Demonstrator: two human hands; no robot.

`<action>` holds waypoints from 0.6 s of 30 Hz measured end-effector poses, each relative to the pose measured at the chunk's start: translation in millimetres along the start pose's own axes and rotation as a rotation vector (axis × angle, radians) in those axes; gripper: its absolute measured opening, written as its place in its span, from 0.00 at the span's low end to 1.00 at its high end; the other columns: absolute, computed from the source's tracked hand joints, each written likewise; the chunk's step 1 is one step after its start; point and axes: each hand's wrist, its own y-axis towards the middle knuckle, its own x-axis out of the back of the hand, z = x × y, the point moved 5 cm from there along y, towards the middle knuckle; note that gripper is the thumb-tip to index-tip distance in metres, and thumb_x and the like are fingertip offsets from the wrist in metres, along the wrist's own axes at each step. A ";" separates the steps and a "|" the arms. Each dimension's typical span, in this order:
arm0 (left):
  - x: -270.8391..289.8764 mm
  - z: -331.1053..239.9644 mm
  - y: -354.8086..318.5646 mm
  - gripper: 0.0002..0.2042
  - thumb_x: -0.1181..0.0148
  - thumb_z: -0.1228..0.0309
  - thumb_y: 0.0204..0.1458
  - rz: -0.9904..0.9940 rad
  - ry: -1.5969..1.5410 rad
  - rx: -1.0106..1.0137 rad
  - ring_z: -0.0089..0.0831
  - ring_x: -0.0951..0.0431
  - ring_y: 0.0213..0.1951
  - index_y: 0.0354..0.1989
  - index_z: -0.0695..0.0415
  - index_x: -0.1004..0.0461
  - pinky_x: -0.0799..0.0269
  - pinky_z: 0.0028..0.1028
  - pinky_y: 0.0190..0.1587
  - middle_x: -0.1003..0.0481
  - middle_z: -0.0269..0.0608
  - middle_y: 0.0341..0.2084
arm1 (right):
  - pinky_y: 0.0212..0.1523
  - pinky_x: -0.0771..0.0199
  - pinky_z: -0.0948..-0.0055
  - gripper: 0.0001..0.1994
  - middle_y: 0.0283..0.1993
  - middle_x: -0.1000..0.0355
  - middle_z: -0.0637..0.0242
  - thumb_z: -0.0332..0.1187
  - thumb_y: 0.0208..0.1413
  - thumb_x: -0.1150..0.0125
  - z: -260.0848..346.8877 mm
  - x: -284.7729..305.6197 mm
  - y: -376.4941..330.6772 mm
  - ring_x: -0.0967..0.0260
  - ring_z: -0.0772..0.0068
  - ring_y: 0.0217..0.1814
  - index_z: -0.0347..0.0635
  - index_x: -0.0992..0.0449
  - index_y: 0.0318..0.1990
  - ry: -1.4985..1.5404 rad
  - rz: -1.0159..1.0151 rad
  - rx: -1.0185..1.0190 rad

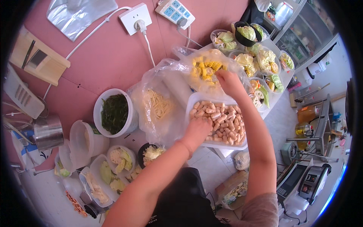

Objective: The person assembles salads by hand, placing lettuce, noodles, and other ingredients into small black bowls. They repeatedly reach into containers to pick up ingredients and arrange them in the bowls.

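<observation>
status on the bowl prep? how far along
Done: several filled bowls of cabbage and mixed vegetables stand at the far right. In hand: left hand in the white tray of small sausages; right hand in the bag of corn pieces. Left: the near bowls hold only cabbage pieces.

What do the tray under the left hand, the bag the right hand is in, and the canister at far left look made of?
Tray: white, matte, probably plastic or foam.
Bag: thin clear plastic film, crinkled and glossy, yellow corn pieces showing through.
Canister: brushed metal, likely stainless steel, with reflective streaks.
</observation>
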 end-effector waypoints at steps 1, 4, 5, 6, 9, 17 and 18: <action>-7.0 1.3 3.8 0.07 0.46 0.72 0.43 0.027 0.050 0.012 0.34 0.23 0.27 0.31 0.57 0.28 0.29 0.31 0.29 0.25 0.40 0.20 | 0.42 0.29 0.60 0.09 0.33 0.25 0.59 0.25 0.50 0.48 -22.8 -19.4 15.5 0.28 0.54 0.36 0.39 0.25 0.39 -0.151 0.036 -0.014; -12.1 -5.2 3.6 0.05 0.47 0.72 0.44 -0.005 0.089 0.018 0.33 0.23 0.28 0.30 0.55 0.28 0.29 0.30 0.28 0.25 0.38 0.21 | 0.46 0.31 0.59 0.11 0.35 0.26 0.59 0.25 0.48 0.48 -56.1 -30.7 36.1 0.29 0.55 0.41 0.44 0.24 0.39 -0.526 -0.378 0.264; -12.5 -4.4 3.9 0.06 0.47 0.72 0.44 -0.005 0.082 0.022 0.33 0.23 0.28 0.30 0.55 0.28 0.29 0.30 0.28 0.25 0.37 0.21 | 0.48 0.33 0.59 0.12 0.38 0.27 0.60 0.25 0.48 0.49 -65.7 -39.1 45.0 0.31 0.55 0.45 0.46 0.25 0.41 -0.581 -0.209 0.184; -12.9 -2.9 2.9 0.06 0.46 0.72 0.44 -0.002 0.075 0.031 0.33 0.23 0.29 0.30 0.55 0.28 0.29 0.31 0.29 0.25 0.36 0.20 | 0.50 0.35 0.60 0.14 0.41 0.28 0.61 0.26 0.48 0.50 -64.2 -41.5 52.0 0.33 0.55 0.48 0.48 0.26 0.43 -0.629 -0.034 0.107; -11.9 -1.2 0.6 0.06 0.47 0.71 0.44 0.060 0.061 0.064 0.35 0.24 0.32 0.31 0.56 0.28 0.29 0.33 0.30 0.26 0.38 0.21 | 0.51 0.36 0.61 0.15 0.44 0.29 0.63 0.28 0.49 0.52 -63.8 -49.4 55.9 0.34 0.58 0.51 0.51 0.28 0.46 -0.716 0.166 0.093; 75.2 14.4 -67.6 0.06 0.42 0.74 0.47 -0.385 -0.600 0.188 0.43 0.25 0.32 0.35 0.57 0.26 0.27 0.33 0.33 0.28 0.45 0.31 | 0.46 0.34 0.63 0.14 0.42 0.28 0.66 0.29 0.50 0.52 -63.9 -42.2 48.6 0.31 0.65 0.48 0.51 0.28 0.45 -0.664 0.122 0.453; 91.4 17.0 -93.3 0.07 0.40 0.76 0.46 -0.397 -0.652 0.256 0.42 0.25 0.32 0.34 0.58 0.25 0.28 0.33 0.34 0.28 0.45 0.31 | 0.44 0.33 0.62 0.14 0.41 0.28 0.65 0.29 0.50 0.52 -67.0 -43.6 49.7 0.31 0.64 0.46 0.50 0.28 0.45 -0.665 0.125 0.432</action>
